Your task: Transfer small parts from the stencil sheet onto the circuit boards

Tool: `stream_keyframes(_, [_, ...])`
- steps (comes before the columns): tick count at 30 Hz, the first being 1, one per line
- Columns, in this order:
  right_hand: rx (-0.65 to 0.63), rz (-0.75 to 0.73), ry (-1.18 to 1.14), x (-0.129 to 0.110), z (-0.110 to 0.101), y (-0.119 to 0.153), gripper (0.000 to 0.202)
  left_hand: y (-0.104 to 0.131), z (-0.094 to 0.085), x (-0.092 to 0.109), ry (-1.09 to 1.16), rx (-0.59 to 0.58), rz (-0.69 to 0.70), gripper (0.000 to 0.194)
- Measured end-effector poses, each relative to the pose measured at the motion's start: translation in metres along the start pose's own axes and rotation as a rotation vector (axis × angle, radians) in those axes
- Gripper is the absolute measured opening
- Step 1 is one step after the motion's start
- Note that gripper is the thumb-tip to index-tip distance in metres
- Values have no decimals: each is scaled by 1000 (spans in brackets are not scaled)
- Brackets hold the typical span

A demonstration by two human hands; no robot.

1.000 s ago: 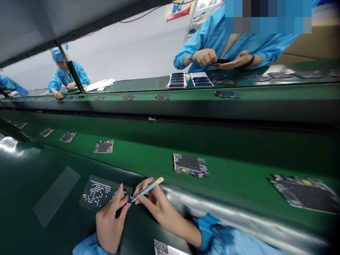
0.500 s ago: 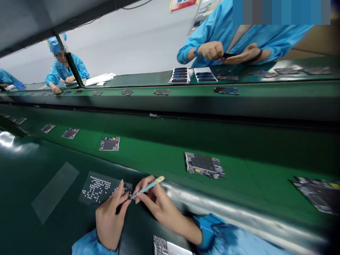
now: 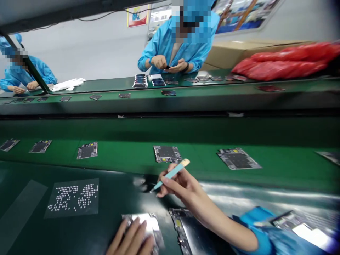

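In my right hand (image 3: 176,184) a pair of light-blue tweezers (image 3: 171,173) is gripped, points down and to the left. Something small and pale seems to sit at their tips, too small to name. My left hand (image 3: 130,239) lies at the bottom edge with fingers stretched over a circuit board (image 3: 156,230) that has a bright silvery area; its thumb is out of sight. Right of that board is another circuit board (image 3: 176,226) with a dark plate, partly behind my right forearm. A clear sheet of small white dots (image 3: 92,209) lies to the left.
Beyond the worktop's rounded edge runs a green belt (image 3: 127,163) carrying several circuit boards (image 3: 167,154). A clear strip (image 3: 23,209) lies far left. One more board (image 3: 287,221) is by my right sleeve. Across the line, two co-workers in blue handle parts; a red bag (image 3: 287,62) is behind.
My hands have parted. The left moved from the dot sheet down onto a circuit board; the right, with the tweezers, moved right. The view has turned right and the belt boards shifted.
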State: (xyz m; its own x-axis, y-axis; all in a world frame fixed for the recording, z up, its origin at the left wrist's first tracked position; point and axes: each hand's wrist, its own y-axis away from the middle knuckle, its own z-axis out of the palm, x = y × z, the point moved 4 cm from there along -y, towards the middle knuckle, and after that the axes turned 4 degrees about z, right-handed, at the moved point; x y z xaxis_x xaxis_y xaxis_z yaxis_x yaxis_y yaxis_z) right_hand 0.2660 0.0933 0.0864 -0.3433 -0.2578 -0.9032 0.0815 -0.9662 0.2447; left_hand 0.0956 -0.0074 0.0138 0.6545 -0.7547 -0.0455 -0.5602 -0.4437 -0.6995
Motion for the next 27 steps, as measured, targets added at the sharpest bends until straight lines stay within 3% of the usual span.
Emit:
stream_keyframes(2, [12,27,5,13,-10,7,36,-15,6,-20,-30,-324,28,42])
stream_keyframes(4, [29,30,-10,29,-15,9,36,-29,0,-41,-89,-420,-2,51])
stream_keyframes(6, [57,22,-13,42,-16,7,37,-35,-6,-48,-102,-399,16,49])
stream_keyframes(8, [70,27,2,51,-15,3,39,-31,-6,-42,-89,-348,27,40])
stream_keyframes(13, [62,20,38,60,-3,-8,41,-8,2,-29,-84,-290,-177,31])
stream_keyframes(15, [59,-1,64,63,2,-11,39,-7,2,-28,-81,-288,-194,32])
stream_keyframes(27, [54,-64,144,68,3,-11,32,-13,3,-38,-177,-370,-16,62])
